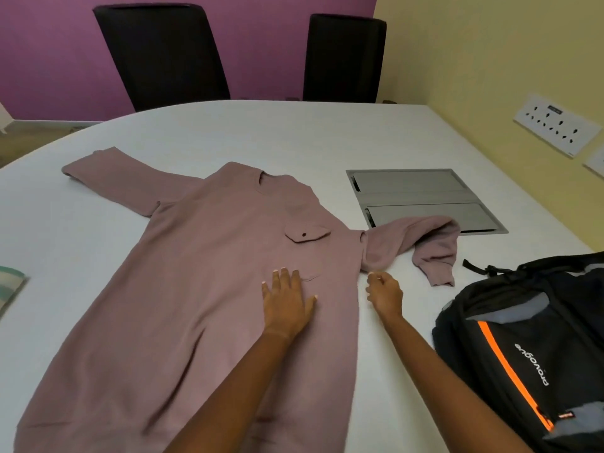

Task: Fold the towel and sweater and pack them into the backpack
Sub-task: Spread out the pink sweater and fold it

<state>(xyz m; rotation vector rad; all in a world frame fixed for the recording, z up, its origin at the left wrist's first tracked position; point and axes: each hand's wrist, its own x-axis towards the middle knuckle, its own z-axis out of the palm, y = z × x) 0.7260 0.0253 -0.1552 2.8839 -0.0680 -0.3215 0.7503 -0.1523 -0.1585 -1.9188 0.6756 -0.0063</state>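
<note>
Mauve sweater (196,289) spread flat on white table (228,132), left hand (287,305) pressing flat on its chest with fingers straight, right hand (385,294) loosely curled, holding nothing, just beside the crumpled sleeve (425,237), black backpack (523,338) near that hand.
</note>
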